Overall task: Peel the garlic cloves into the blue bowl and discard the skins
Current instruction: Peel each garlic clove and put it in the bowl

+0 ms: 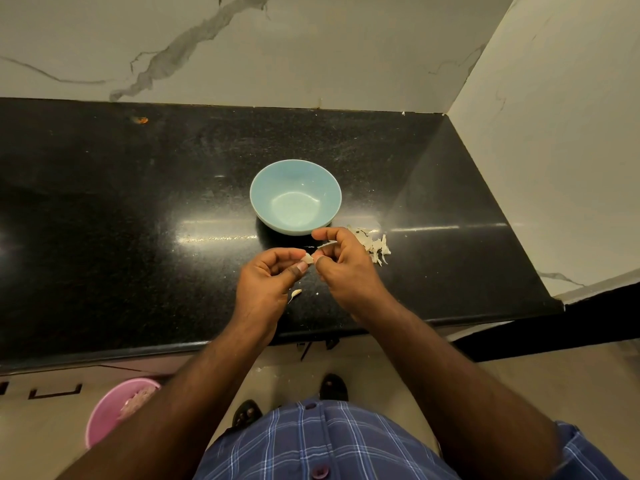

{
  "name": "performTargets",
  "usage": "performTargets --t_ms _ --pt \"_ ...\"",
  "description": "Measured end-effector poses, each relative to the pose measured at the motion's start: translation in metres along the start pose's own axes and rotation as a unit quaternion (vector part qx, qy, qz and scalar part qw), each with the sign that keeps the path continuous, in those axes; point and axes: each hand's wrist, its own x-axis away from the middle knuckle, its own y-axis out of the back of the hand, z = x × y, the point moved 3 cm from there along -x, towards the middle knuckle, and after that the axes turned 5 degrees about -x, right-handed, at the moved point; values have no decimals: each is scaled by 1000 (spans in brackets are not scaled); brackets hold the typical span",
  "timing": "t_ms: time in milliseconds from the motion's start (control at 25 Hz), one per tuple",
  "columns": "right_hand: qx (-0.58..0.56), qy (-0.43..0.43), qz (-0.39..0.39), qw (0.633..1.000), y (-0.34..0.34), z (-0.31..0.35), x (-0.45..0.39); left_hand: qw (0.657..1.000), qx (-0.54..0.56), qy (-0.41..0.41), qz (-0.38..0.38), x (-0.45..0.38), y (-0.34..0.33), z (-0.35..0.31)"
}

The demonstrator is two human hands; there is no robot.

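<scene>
You face a black speckled stone surface (138,209) with glare streaks. White grey-veined marble walls (311,46) rise at your twelve and three o'clock. A beige tiled floor (41,427) lies below, a pink bin (104,414) at seven o'clock.

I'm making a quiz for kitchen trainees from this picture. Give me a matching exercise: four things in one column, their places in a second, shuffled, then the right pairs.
Things
1. blue bowl
2. garlic clove
3. pile of skins
4. pink bin

Places
A. on the floor, lower left
B. pinched between the left hand and right hand
C. on the black counter, beyond the hands
D. on the counter, right of the bowl, partly behind the right hand

Pairs: 1-C, 2-B, 3-D, 4-A
</scene>
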Motion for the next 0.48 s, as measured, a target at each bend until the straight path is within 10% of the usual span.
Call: performTargets --t_ms 480 --pt "-24 -9 4 1000 -2 -2 -4 999 -26 -27 28 -2 1 -5"
